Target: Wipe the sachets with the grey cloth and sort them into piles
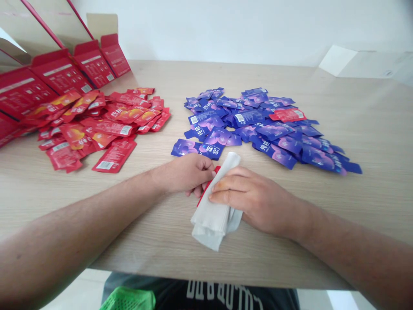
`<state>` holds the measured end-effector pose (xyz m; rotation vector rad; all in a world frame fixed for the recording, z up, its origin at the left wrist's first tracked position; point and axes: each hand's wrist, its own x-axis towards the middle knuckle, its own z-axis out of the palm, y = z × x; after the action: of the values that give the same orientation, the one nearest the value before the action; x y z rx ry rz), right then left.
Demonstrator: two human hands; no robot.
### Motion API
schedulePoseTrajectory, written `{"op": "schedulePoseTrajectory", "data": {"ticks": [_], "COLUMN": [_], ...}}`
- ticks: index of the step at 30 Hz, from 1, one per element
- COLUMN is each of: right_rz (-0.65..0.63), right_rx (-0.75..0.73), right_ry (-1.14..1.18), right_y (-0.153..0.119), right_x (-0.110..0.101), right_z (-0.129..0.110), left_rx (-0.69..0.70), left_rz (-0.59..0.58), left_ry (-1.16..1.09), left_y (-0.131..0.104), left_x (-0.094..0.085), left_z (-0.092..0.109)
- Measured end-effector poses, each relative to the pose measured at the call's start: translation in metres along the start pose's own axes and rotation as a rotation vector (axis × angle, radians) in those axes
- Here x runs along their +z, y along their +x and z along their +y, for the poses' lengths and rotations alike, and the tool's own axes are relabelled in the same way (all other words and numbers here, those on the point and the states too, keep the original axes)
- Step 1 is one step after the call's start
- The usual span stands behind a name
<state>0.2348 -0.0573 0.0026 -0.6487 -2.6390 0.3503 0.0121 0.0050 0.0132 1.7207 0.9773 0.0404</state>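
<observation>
Near the table's front, my left hand (190, 174) is closed, its thumb and fingers pinching the edge of a red sachet (203, 196). Most of that sachet lies behind a folded white wipe (209, 219). My right hand (258, 196) grips the wipe from the right, pressing it against the sachet; the wipe's loose end fans out below the fingers. Just beyond my hands lies a heap of purple-blue sachets (248, 118), with one red sachet (288, 114) on top. To the left is a heap of red sachets (106, 125) with orange pictures.
Several red boxes (64, 71) with raised flaps stand in a row at the back left, touching the red heap. A white panel (364, 63) stands at the back right, against the pale wall (219, 30). A green perforated object (129, 299) is below the table's front edge.
</observation>
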Motion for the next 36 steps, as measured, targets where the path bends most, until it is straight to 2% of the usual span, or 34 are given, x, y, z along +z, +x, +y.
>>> {"op": "schedulePoseTrajectory", "data": {"ticks": [2, 6, 11, 16, 21, 25, 30, 36], "right_rz": [-0.008, 0.042, -0.009, 0.047, -0.005, 0.045, -0.005, 0.048], "right_rx": [-0.019, 0.07, -0.02, 0.058, -0.012, 0.065, -0.01, 0.077], "right_ry": [0.021, -0.008, 0.013, -0.038, -0.02, -0.043, -0.012, -0.071], "right_y": [0.0, -0.001, -0.001, -0.001, -0.001, 0.001, 0.003, 0.001], "right_x": [0.0, 0.0, 0.0, 0.0, 0.001, 0.001, 0.003, 0.004], "right_z": [0.0, 0.002, 0.0, 0.002, -0.002, -0.005, -0.013, -0.011], "left_rx": [-0.001, -0.007, -0.007, -0.013, -0.025, -0.023, -0.023, -0.002], "left_rz": [-0.003, 0.019, -0.005, 0.013, 0.008, 0.026, 0.018, 0.024], "left_ry": [0.002, -0.028, -0.003, -0.023, 0.028, -0.001, 0.029, 0.02], "left_y": [0.0, 0.0, 0.0, -0.001, -0.002, -0.002, -0.003, -0.003], "left_x": [0.0, 0.0, 0.0, 0.0, 0.001, 0.001, 0.001, 0.001], "left_z": [0.0, -0.001, -0.001, 0.0, 0.002, 0.003, 0.005, 0.004]}}
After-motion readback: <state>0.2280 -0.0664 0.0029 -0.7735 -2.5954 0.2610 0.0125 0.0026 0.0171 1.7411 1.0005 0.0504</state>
